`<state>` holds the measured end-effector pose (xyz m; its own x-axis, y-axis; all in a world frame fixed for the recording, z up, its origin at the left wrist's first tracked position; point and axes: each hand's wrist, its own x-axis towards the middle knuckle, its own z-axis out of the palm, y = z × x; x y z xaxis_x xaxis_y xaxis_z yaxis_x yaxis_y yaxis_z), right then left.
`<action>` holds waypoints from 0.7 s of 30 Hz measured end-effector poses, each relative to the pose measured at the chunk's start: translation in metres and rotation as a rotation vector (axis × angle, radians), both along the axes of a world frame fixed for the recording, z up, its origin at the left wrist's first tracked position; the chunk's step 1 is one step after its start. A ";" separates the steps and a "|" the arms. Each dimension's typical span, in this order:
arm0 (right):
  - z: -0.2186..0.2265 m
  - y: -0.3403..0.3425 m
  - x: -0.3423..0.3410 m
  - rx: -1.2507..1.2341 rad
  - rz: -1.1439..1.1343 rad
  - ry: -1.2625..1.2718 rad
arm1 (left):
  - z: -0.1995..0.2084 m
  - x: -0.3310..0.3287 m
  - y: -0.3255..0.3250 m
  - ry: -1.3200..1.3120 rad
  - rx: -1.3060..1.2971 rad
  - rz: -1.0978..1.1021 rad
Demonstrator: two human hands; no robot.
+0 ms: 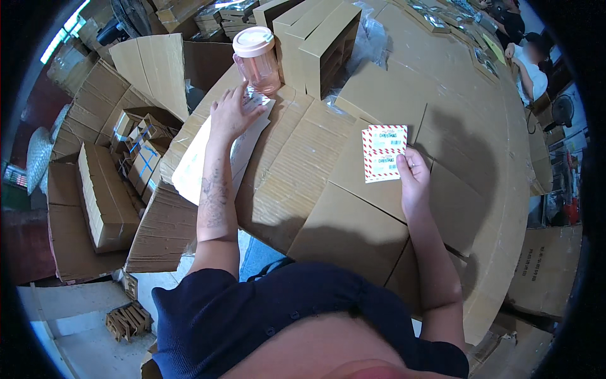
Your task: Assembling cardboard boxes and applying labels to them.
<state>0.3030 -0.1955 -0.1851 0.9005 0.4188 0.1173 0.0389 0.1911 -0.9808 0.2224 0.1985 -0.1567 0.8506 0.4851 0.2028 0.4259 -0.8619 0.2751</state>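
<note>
Between the thumb and fingers of my right hand (413, 180) is a small white label sheet (384, 151) with red striped borders, held above the cardboard. It seems to be more than one layer, with edges offset. My left hand (233, 114) reaches over a stack of long white paper sheets (201, 161) at the table's left edge. Its fingers are spread and nothing shows in them; whether they touch the top sheet I cannot tell. Just beyond those fingertips stands a pink see-through cup (259, 66) with a lid and handle.
Brown boxes (315, 47) stand upright behind the cup, next to crumpled clear plastic (372, 41). Flat cardboard (284, 164) covers the table. Left of it, an open carton (95, 208) holds strapped bundles. Another person (530, 72) sits at the far right.
</note>
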 end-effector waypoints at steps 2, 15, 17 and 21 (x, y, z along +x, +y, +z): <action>-0.002 0.000 0.001 0.011 0.011 -0.028 | -0.008 -0.005 0.003 -0.058 0.063 0.007; 0.004 -0.003 0.000 -0.002 -0.063 -0.073 | 0.016 0.003 -0.113 -0.475 -0.342 -0.468; 0.001 0.004 -0.003 0.050 -0.105 -0.046 | 0.005 0.010 -0.154 -0.341 -0.632 -0.791; -0.006 0.008 -0.010 0.170 -0.088 0.012 | -0.029 0.014 -0.206 -0.105 -1.342 -0.867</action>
